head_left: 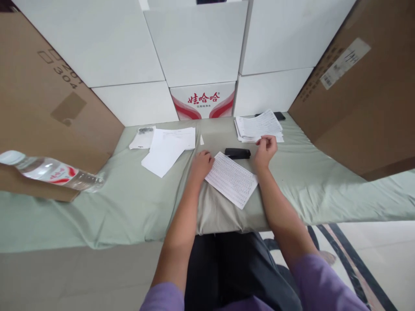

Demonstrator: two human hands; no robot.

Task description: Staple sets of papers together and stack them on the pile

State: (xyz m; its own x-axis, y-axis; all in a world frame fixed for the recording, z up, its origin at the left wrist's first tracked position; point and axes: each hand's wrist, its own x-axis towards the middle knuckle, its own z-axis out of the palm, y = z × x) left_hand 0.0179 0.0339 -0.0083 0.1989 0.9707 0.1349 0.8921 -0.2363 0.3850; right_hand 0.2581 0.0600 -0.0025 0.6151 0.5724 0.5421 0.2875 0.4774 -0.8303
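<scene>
- left hand [201, 164] curled loosely, fingertips on the sheet [231, 179]
- right hand [266, 149] pinching the stack [258, 126] at 1 o'clock
- stapler [237, 153] between hands
- bottle [52, 172] at 9 o'clock, contents unclear

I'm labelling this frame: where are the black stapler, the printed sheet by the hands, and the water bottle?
black stapler [237, 153], head view, middle of its top.
printed sheet [231, 179], head view, centre of the page.
water bottle [53, 172], head view, on its label.
</scene>
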